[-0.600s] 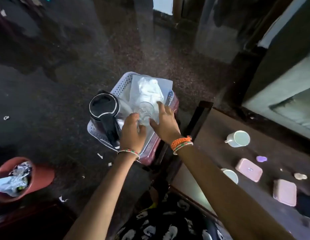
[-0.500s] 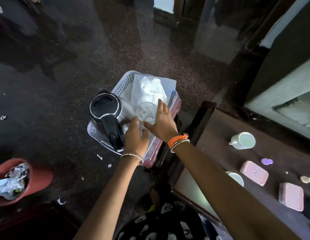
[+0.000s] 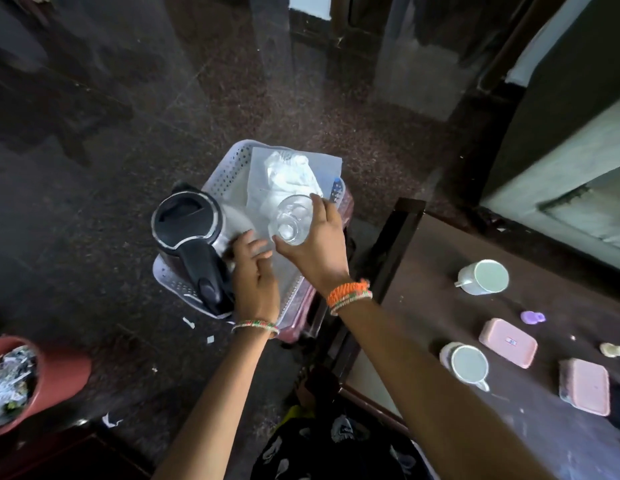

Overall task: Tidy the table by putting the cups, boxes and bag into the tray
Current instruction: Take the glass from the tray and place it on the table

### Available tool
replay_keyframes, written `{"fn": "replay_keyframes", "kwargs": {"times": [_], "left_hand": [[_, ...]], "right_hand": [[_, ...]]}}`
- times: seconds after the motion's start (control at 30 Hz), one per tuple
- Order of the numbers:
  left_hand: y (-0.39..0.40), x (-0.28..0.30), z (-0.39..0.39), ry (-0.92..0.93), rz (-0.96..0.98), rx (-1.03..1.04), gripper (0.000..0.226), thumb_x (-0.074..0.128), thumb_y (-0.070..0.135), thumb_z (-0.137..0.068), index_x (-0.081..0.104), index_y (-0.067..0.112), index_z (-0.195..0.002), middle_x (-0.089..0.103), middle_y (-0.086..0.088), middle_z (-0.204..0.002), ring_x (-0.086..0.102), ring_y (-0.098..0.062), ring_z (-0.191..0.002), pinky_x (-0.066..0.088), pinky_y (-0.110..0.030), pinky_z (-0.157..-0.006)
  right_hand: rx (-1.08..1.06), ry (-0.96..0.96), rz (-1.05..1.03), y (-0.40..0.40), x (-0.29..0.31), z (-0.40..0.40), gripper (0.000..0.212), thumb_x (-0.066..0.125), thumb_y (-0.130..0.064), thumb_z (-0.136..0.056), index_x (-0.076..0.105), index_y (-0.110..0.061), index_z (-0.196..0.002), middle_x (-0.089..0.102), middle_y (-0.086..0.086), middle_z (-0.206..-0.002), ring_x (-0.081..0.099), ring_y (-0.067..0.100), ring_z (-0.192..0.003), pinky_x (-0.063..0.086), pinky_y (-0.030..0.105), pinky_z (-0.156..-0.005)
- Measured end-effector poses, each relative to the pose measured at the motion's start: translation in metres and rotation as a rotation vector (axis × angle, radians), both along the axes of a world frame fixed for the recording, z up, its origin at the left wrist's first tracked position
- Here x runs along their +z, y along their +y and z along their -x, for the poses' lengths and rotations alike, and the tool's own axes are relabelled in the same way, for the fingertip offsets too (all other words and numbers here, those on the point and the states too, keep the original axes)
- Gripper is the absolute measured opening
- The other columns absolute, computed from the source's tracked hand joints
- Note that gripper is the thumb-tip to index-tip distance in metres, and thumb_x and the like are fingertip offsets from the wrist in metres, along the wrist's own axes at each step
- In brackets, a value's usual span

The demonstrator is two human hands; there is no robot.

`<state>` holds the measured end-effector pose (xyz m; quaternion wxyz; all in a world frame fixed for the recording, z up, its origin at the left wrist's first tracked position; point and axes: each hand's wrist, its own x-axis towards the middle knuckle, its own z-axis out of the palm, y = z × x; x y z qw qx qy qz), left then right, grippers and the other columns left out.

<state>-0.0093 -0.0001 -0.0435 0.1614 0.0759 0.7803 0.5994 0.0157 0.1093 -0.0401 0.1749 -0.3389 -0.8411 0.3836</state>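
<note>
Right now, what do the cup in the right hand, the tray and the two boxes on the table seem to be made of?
Cup: clear glass; the tray shows through it.
Tray: pale plastic, probably; its rim is perforated.
Boxes: matte pink plastic, likely, with rounded moulded lids.

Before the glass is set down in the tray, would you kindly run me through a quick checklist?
1. Right hand grips the glass: ok.
2. Glass is over the tray: ok.
3. Left hand out of the way: not ok, it rests in the tray beside the kettle.
4. Landing spot bare: cannot tell, a white bag lies close.
5. Table emptied: not ok, two cups and two pink boxes remain.
</note>
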Motion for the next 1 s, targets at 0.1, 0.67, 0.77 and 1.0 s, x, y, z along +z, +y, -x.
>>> {"fn": "replay_keyframes", "kwargs": {"times": [0.1, 0.67, 0.77, 1.0], "left_hand": [[0.008, 0.000, -0.019, 0.045, -0.022, 0.037, 0.039, 0.034, 0.011, -0.080, 0.045, 0.013, -0.118, 0.063, -0.005, -0.097, 0.065, -0.014, -0.082, 0.052, -0.035, -0.079], [0.122, -0.102, -0.252, 0.040, 0.698, -0.949, 0.050, 0.045, 0.034, -0.095, 0.038, 0.007, -0.136, 0.059, -0.023, -0.124, 0.054, -0.037, -0.117, 0.045, -0.043, -0.096], [0.132, -0.113, -0.269, 0.073, 0.837, -0.986, 0.049, 0.042, 0.036, -0.095, 0.044, -0.001, -0.126, 0.061, -0.030, -0.115, 0.058, -0.044, -0.107, 0.046, -0.044, -0.087], [0.144, -0.128, -0.281, -0.037, 0.905, -0.884, 0.025, 0.040, 0.016, -0.090, 0.054, -0.003, -0.099, 0.065, -0.030, -0.099, 0.068, -0.042, -0.079, 0.057, -0.045, -0.072]], "right_hand": [[-0.149, 0.131, -0.056, 0.003, 0.023, -0.039, 0.092, 0.077, -0.042, -0.062, 0.038, -0.006, -0.137, 0.050, 0.007, -0.127, 0.045, 0.019, -0.117, 0.039, 0.024, -0.099], [-0.507, -0.295, -0.117, 0.093, -0.036, -0.393, 0.088, 0.079, -0.039, -0.062, 0.040, -0.008, -0.135, 0.050, 0.010, -0.128, 0.049, 0.027, -0.115, 0.046, 0.035, -0.093], [-0.467, -0.361, -0.069, 0.083, -0.056, -0.432, 0.091, 0.083, -0.034, -0.061, 0.040, -0.005, -0.136, 0.047, 0.013, -0.132, 0.050, 0.031, -0.118, 0.047, 0.036, -0.094], [-0.319, -0.447, 0.029, 0.077, -0.085, -0.452, 0.097, 0.086, -0.039, -0.056, 0.041, -0.006, -0.135, 0.049, 0.010, -0.130, 0.050, 0.027, -0.117, 0.047, 0.033, -0.094]]}}
